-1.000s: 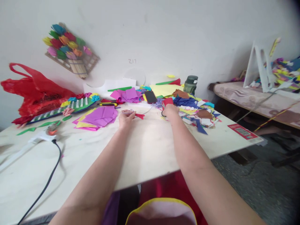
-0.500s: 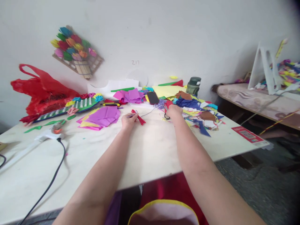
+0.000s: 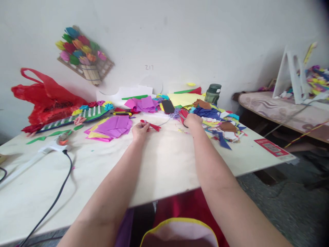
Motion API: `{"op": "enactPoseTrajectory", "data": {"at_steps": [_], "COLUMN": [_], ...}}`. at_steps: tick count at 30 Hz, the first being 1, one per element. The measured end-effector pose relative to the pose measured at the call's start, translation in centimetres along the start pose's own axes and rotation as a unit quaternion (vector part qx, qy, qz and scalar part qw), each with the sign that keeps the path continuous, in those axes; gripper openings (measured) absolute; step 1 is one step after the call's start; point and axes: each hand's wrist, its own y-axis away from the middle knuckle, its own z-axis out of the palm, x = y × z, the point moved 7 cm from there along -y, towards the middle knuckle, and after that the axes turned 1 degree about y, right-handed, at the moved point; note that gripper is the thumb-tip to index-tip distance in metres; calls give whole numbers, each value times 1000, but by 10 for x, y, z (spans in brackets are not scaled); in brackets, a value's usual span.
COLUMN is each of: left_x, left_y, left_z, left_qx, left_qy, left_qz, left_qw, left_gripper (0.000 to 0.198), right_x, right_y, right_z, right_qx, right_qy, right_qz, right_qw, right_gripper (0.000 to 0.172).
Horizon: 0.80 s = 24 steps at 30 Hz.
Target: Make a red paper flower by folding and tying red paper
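My left hand point(image 3: 140, 131) pinches a small tied bundle of red paper strips point(image 3: 154, 127) above the middle of the table point(image 3: 164, 161). A thin pale string point(image 3: 165, 122) runs from the bundle toward a tangle of lilac string point(image 3: 175, 114). To the right, my right hand point(image 3: 193, 120) is closed around red-handled scissors point(image 3: 183, 116), beside the heap of paper scraps. The fingertips of my right hand are partly hidden by the hand itself.
Purple sheets point(image 3: 114, 127) lie left of my left hand. Behind are a black phone point(image 3: 168, 106) and a green bottle point(image 3: 213, 94). Colourful scraps point(image 3: 227, 127) spread at right. A power strip point(image 3: 53, 145) with a black cable sits at left, near a red bag point(image 3: 51, 99).
The red bundle has turned from a steep slant to nearly level in my left hand. The scissors have swung in my right hand, with more red handle showing.
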Motion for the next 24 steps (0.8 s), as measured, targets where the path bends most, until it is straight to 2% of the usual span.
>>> {"op": "enactPoseTrajectory", "data": {"at_steps": [4, 9, 12, 14, 16, 19, 21, 24], "left_x": [3, 8, 9, 9, 8, 7, 7, 8], "left_y": [2, 5, 5, 5, 4, 3, 3, 4], "left_z": [-1, -2, -2, 0, -1, -3, -4, -4], "left_qx": [15, 28, 14, -6, -12, -11, -10, -10], "left_qy": [22, 35, 85, 132, 169, 204, 213, 213], "left_qz": [-7, -9, -6, -6, -11, -19, -24, -25], "left_qw": [1000, 999, 996, 991, 985, 979, 977, 977], "left_gripper": [18, 18, 19, 19, 20, 19, 18, 16], "right_x": [1, -1, -10, -23, -43, -74, -90, -99], "right_y": [1, 2, 4, 8, 16, 37, 53, 69], "right_z": [-3, -17, -23, -17, -3, 13, 17, 20], "right_qx": [-23, 11, 49, 22, -70, -228, -312, -396], "right_qy": [8, -22, -76, -163, -293, -449, -470, -453], "right_qz": [6, 21, 9, -22, -67, -133, -183, -231], "right_qw": [1000, 999, 996, 986, 951, 854, 805, 764], "right_gripper": [42, 40, 39, 39, 39, 38, 37, 38]}}
